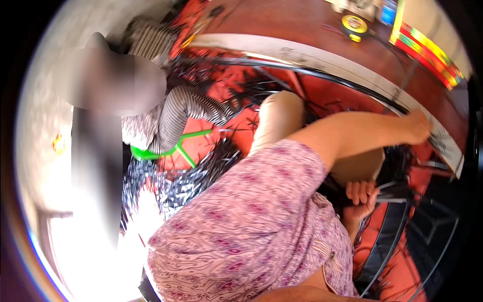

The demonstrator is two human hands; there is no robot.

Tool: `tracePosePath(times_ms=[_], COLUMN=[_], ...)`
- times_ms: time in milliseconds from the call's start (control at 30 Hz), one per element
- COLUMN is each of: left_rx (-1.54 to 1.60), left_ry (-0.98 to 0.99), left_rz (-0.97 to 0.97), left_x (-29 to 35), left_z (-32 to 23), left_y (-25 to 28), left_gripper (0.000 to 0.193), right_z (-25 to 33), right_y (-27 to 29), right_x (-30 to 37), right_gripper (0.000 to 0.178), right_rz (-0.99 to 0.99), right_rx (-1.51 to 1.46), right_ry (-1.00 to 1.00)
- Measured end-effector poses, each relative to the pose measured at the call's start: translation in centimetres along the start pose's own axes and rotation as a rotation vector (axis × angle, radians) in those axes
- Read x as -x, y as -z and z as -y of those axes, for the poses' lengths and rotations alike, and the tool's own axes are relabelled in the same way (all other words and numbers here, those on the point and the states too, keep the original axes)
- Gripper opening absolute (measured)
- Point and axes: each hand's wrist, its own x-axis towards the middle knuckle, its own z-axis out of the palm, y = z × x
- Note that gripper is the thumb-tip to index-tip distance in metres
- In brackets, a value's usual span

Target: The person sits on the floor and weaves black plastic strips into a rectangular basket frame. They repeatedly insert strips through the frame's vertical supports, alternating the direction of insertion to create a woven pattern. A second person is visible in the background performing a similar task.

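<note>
My left arm stretches to the right across the view, with my left hand point(418, 127) beside the pale table edge. Motion blurs its fingers, so what it holds, if anything, does not show. Lower down, my right hand point(361, 194) is closed, fingers wrapped round dark plastic strips point(392, 193) that run off to the right. Below it, a black panel point(385, 239) and thin curved grey strips lie over the red floor. A long black bar point(322, 74) passes in front of the table, ending near my left hand.
A person in striped clothing point(176, 113) sits at the left by a green stool point(146, 152). Black strips point(201, 173) heap on the floor point(214, 90). On the reddish-brown table point(282, 22) are a yellow tape measure point(354, 25), a blue object point(388, 12) and a red-yellow package point(427, 53).
</note>
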Motion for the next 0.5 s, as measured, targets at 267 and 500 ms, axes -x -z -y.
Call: tracePosePath(times_ms=[267, 500], left_rx=[0.083, 0.111], left_ry=[0.104, 0.103], left_rz=[-0.015, -0.020], left_x=[0.8, 0.8], left_z=[-0.5, -0.5], left_y=[1.2, 1.6], left_gripper=[0.043, 0.032], right_z=[-0.1, 0.0], right_y=[0.2, 0.2], right_x=[0.3, 0.1], right_gripper=[0.030, 0.031], right_rz=[0.023, 0.003], right_rx=[0.069, 0.077], right_ry=[-0.006, 0.000])
